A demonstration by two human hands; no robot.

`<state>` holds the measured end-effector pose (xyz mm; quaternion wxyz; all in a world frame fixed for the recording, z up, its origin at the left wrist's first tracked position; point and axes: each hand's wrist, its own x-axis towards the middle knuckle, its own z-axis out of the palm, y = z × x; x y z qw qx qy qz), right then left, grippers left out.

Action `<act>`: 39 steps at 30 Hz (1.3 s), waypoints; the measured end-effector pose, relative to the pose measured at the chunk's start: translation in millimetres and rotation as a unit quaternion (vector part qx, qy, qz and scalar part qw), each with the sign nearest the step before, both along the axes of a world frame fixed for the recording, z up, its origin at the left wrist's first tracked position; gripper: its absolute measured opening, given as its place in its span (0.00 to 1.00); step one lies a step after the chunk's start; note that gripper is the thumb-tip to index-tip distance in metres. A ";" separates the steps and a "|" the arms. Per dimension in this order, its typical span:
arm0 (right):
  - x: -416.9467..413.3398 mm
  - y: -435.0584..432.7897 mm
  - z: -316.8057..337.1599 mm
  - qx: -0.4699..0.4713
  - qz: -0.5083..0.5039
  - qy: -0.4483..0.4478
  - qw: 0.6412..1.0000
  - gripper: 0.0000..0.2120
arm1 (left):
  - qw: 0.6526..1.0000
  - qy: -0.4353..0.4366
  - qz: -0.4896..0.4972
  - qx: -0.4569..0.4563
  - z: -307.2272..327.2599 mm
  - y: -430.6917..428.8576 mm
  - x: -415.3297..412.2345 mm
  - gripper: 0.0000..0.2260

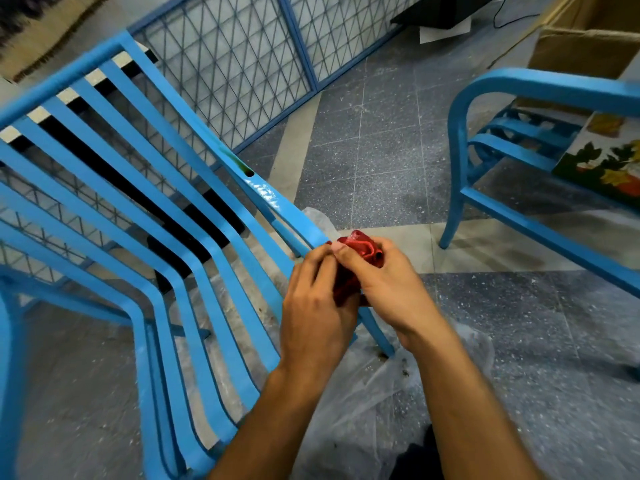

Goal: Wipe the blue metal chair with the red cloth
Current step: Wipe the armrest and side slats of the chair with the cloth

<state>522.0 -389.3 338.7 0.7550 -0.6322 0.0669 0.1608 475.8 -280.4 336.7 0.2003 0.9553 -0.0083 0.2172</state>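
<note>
while the blue metal chair fills the left of the view with its slatted back and seat, the left hand sits at the chair's right armrest, its grip curled round the bunched red cloth. the right hand, touching the left, pinches the same cloth between thumb and fingers. a clear plastic sheet lies on the floor beneath the chair, and a second blue chair stands well to its right.

L hand + R hand bunch red cloth beside blue chair.
</note>
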 end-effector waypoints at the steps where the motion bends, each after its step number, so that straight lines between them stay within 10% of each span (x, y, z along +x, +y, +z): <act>1: 0.8 2.0 -2.0 -0.009 -0.017 -0.004 1.000 0.32 | 0.999 0.026 -0.008 -0.017 3.0 0.6 -3.1 0.23; 8: 7.5 8.4 -8.2 -0.036 -0.088 -0.054 0.994 0.19 | 0.996 0.013 0.016 -0.090 41.2 37.3 5.9 0.16; 15: 0.3 16.5 5.6 -0.009 -0.110 -0.135 0.985 0.14 | 0.962 0.181 -0.035 0.204 79.6 92.2 64.7 0.19; 22: -8.2 31.9 -9.2 -0.024 -0.158 -0.078 0.984 0.10 | 0.915 0.233 -0.121 0.307 107.7 89.3 98.0 0.23; 32: -18.4 24.3 -37.3 0.105 -0.211 0.162 0.958 0.14 | 0.890 0.290 -0.158 0.314 119.7 81.5 116.0 0.22; 39: -19.9 33.4 -26.3 -0.017 -0.246 0.019 0.969 0.17 | 0.900 0.288 -0.153 0.290 118.6 81.4 116.8 0.22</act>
